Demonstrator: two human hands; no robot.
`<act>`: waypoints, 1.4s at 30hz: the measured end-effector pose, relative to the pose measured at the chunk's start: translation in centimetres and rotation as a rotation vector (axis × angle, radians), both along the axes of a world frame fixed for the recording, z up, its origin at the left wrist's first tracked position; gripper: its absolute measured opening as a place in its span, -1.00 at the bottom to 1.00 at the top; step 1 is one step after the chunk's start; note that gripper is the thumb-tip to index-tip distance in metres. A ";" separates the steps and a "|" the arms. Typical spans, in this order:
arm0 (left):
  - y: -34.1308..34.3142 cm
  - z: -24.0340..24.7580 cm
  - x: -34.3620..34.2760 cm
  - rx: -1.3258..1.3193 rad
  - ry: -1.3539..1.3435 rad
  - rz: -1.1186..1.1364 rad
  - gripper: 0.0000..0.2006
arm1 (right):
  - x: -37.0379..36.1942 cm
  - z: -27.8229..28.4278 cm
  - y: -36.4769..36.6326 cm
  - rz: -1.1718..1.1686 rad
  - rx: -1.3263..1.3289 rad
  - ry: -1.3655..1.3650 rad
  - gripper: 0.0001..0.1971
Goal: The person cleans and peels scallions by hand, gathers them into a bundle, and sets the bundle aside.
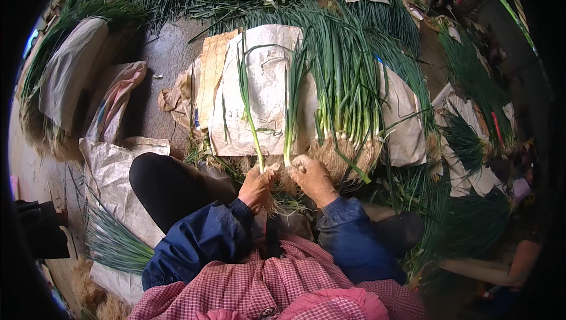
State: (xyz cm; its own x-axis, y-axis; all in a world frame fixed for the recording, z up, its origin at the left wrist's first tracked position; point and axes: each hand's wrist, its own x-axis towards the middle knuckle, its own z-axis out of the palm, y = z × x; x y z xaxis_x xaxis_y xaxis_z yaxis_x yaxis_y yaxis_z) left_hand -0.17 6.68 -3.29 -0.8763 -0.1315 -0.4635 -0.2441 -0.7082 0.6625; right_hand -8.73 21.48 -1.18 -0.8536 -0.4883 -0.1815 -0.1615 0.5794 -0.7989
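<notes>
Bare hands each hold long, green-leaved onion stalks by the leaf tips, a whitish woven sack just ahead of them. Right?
Not the leaf tips: the head view shows the left hand and right hand gripping the long, green-leaved onion stalks by their pale root ends. The whitish woven sack is just ahead.

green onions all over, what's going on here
A person sits among piles of green onions, working with bare hands. The left hand holds a single onion near its root end, its leaves lying over a pale sack. The right hand has its fingers at the base of another onion. Just to the right, a row of onions lies side by side, roots toward the person, leaves pointing away.
</notes>
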 end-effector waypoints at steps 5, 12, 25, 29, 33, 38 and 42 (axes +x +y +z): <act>2.6 2.0 -0.2 0.214 -0.065 -0.100 -0.90 | -1.5 -4.4 0.3 -0.146 -0.229 -0.134 -0.69; -0.6 2.4 1.5 0.219 -0.233 0.033 -0.90 | 3.1 2.8 2.3 -0.521 -1.182 -0.736 -0.86; -0.5 3.4 3.2 0.420 -0.345 0.029 -0.84 | 5.6 -1.0 -1.4 -0.320 -0.740 -1.032 -0.86; 0.4 3.3 2.1 0.352 -0.355 -0.036 -0.84 | 3.7 -0.5 -1.2 -0.505 -1.030 -0.705 -0.86; -0.9 4.1 2.5 0.306 -0.336 -0.029 -0.82 | 1.7 0.6 1.1 -0.355 -1.239 -0.993 -0.84; 0.8 6.1 2.0 0.364 -0.325 -0.267 -0.82 | 0.7 -5.0 -0.5 -0.354 -0.725 -0.948 -0.85; 0.8 4.9 2.1 0.261 -0.274 -0.157 -0.83 | 4.9 -7.6 -2.1 -0.349 -0.693 -0.624 -0.81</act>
State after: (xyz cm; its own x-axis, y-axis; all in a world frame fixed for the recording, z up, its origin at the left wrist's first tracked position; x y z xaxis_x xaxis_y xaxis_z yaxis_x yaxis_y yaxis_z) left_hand 1.98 7.47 1.66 -0.7157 0.1469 -0.6828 -0.5049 -0.7843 0.3605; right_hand -3.87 19.42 -8.76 -0.8185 -0.3960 -0.4162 0.4930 -0.1125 -0.8627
